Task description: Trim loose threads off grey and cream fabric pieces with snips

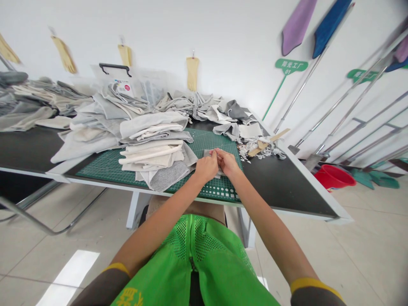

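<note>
Both of my hands meet above a green cutting mat (pixel 204 142) near the table's front edge. My left hand (pixel 206 166) and my right hand (pixel 227 162) pinch a small grey fabric piece (pixel 219 172), which is largely hidden by my fingers. A folded stack of cream and grey fabric (pixel 153 155) lies just left of my hands, partly on the mat. To the right, small printed fabric scraps (pixel 251 148) and a light wooden strip (pixel 264 143) sit at the mat's far corner.
Heaps of grey fabric (pixel 204 108) cover the table's far side and left end, beside a clear plastic bin (pixel 127 80) with a black handle. Black table surface (pixel 280 182) extends right. A red basin (pixel 334 177) and metal poles (pixel 350 114) stand by the wall.
</note>
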Action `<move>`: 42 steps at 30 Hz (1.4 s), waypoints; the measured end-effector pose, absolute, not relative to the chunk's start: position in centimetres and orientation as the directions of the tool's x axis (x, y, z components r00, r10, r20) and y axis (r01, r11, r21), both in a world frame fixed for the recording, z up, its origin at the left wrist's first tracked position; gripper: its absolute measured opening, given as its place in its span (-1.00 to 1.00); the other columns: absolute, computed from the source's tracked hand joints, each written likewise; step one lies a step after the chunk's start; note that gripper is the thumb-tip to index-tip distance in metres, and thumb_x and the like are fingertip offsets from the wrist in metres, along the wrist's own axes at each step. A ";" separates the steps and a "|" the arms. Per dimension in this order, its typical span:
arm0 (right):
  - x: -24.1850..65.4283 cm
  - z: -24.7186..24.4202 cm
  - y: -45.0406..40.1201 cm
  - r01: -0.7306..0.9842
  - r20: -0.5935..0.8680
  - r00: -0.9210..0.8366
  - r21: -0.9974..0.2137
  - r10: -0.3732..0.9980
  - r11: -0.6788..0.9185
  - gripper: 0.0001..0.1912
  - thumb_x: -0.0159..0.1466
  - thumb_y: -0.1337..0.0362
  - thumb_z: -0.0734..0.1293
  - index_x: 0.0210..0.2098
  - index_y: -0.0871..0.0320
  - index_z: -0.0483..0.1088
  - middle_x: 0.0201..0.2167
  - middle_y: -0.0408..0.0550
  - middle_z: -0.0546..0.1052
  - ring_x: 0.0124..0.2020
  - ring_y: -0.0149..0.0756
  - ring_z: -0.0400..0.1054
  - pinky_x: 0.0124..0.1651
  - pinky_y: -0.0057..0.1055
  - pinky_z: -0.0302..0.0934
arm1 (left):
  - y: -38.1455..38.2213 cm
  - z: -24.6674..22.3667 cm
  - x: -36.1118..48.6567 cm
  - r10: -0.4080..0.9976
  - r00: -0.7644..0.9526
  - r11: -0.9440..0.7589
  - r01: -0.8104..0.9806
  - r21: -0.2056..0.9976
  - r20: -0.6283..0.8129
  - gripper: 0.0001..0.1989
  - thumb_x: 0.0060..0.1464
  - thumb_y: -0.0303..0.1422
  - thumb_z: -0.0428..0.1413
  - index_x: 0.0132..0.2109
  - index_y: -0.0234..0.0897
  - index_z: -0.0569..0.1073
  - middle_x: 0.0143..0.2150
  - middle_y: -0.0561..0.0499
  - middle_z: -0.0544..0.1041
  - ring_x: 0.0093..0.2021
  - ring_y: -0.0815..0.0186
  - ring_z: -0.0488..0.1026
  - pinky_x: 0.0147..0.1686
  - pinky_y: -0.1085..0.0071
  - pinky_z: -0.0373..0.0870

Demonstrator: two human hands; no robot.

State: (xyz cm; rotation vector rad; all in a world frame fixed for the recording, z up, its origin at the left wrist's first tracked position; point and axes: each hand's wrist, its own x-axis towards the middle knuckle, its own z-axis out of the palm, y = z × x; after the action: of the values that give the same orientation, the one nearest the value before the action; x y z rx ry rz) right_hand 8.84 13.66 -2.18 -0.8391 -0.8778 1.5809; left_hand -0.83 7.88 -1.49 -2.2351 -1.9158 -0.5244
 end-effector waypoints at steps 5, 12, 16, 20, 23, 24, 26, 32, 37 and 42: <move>8.9 -2.1 13.6 -0.435 -0.072 -0.128 -0.892 0.989 -0.121 -0.97 0.09 0.40 0.39 -0.48 0.23 0.46 -0.49 -0.04 0.59 -0.51 -0.39 0.44 -0.45 -0.54 0.35 | 7.9 -1.5 -0.8 0.928 0.125 -0.174 0.979 0.110 0.350 -0.53 0.22 -0.39 -0.21 0.24 -0.46 0.04 -0.25 -0.22 0.52 -0.23 0.08 0.52 -0.25 0.24 0.38; 8.9 -2.1 13.5 -0.465 -0.060 -0.140 -0.877 0.988 -0.119 -0.95 0.09 0.39 0.40 -0.49 0.24 0.45 -0.51 -0.04 0.58 -0.53 -0.41 0.42 -0.45 -0.55 0.35 | 7.9 -1.5 -0.8 0.924 0.125 -0.174 0.979 0.107 0.363 -0.54 0.22 -0.39 -0.22 0.23 -0.46 0.06 -0.27 -0.22 0.53 -0.26 0.07 0.53 -0.29 0.23 0.39; 8.8 -2.2 13.7 -0.467 -0.075 -0.134 -0.875 0.988 -0.129 -0.96 0.07 0.40 0.41 -0.48 0.24 0.45 -0.50 -0.03 0.58 -0.53 -0.42 0.42 -0.47 -0.55 0.33 | 7.9 -1.5 -0.8 0.916 0.133 -0.185 0.977 0.105 0.379 -0.55 0.23 -0.37 -0.24 0.22 -0.44 0.08 -0.28 -0.22 0.53 -0.28 0.05 0.53 -0.31 0.22 0.39; 8.9 -2.2 13.7 -0.465 -0.071 -0.173 -0.873 0.982 -0.145 -0.95 0.08 0.35 0.41 -0.46 0.22 0.46 -0.48 -0.03 0.59 -0.48 -0.37 0.45 -0.42 -0.52 0.36 | 7.8 -1.4 -0.9 0.918 0.128 -0.183 0.977 0.113 0.374 -0.56 0.23 -0.38 -0.24 0.22 -0.45 0.08 -0.28 -0.22 0.53 -0.28 0.06 0.53 -0.31 0.22 0.39; 9.0 -2.2 13.7 -0.462 -0.058 -0.147 -0.879 0.987 -0.120 -0.95 0.06 0.39 0.41 -0.48 0.22 0.45 -0.49 -0.04 0.59 -0.51 -0.39 0.44 -0.46 -0.54 0.35 | 7.8 -1.4 -0.9 0.920 0.132 -0.183 0.977 0.105 0.370 -0.54 0.22 -0.38 -0.24 0.23 -0.46 0.06 -0.27 -0.23 0.53 -0.27 0.05 0.53 -0.31 0.22 0.39; 9.0 -2.3 13.7 -0.465 -0.057 -0.146 -0.877 0.988 -0.120 -0.96 0.06 0.39 0.41 -0.48 0.23 0.45 -0.49 -0.04 0.59 -0.51 -0.39 0.44 -0.45 -0.54 0.36 | 7.8 -1.4 -0.9 0.920 0.132 -0.182 0.978 0.103 0.370 -0.54 0.22 -0.38 -0.24 0.23 -0.45 0.06 -0.27 -0.23 0.53 -0.27 0.05 0.53 -0.31 0.22 0.39; 8.9 -2.3 13.7 -0.471 -0.064 -0.164 -0.872 0.984 -0.135 -0.96 0.07 0.37 0.41 -0.47 0.22 0.45 -0.48 -0.04 0.59 -0.47 -0.37 0.45 -0.41 -0.53 0.37 | 7.8 -1.4 -0.8 0.922 0.125 -0.174 0.979 0.103 0.367 -0.54 0.22 -0.38 -0.23 0.24 -0.44 0.06 -0.27 -0.22 0.53 -0.27 0.06 0.53 -0.30 0.23 0.39; 8.8 -1.9 13.4 -0.448 -0.070 -0.117 -0.887 0.991 -0.116 -0.93 0.05 0.38 0.43 -0.48 0.22 0.45 -0.50 -0.04 0.58 -0.48 -0.35 0.46 -0.43 -0.50 0.37 | 7.8 -1.3 -0.7 0.928 0.123 -0.168 0.981 0.101 0.350 -0.54 0.21 -0.40 -0.20 0.23 -0.45 0.07 -0.26 -0.21 0.53 -0.25 0.06 0.53 -0.28 0.24 0.39; 8.8 -1.9 13.4 -0.458 -0.056 -0.170 -0.880 0.984 -0.129 -0.94 0.09 0.35 0.40 -0.46 0.23 0.45 -0.46 -0.01 0.59 -0.45 -0.36 0.47 -0.38 -0.50 0.37 | 7.8 -1.3 -0.7 0.926 0.121 -0.170 0.979 0.111 0.357 -0.54 0.22 -0.39 -0.21 0.24 -0.44 0.05 -0.26 -0.22 0.53 -0.26 0.06 0.53 -0.29 0.22 0.39; 8.8 -2.2 13.6 -0.444 -0.059 -0.108 -0.890 0.992 -0.101 -0.91 0.06 0.37 0.43 -0.51 0.21 0.43 -0.50 -0.04 0.58 -0.49 -0.36 0.46 -0.44 -0.51 0.35 | 7.8 -1.4 -0.8 0.928 0.122 -0.172 0.978 0.114 0.351 -0.55 0.21 -0.40 -0.19 0.22 -0.45 0.07 -0.26 -0.21 0.52 -0.24 0.07 0.53 -0.26 0.24 0.39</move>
State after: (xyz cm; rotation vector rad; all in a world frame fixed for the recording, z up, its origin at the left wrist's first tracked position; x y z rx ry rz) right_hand 8.76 13.55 -2.19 -0.8679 -0.8792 1.5203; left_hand -0.77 7.75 -1.35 -2.2407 -1.9209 -0.5219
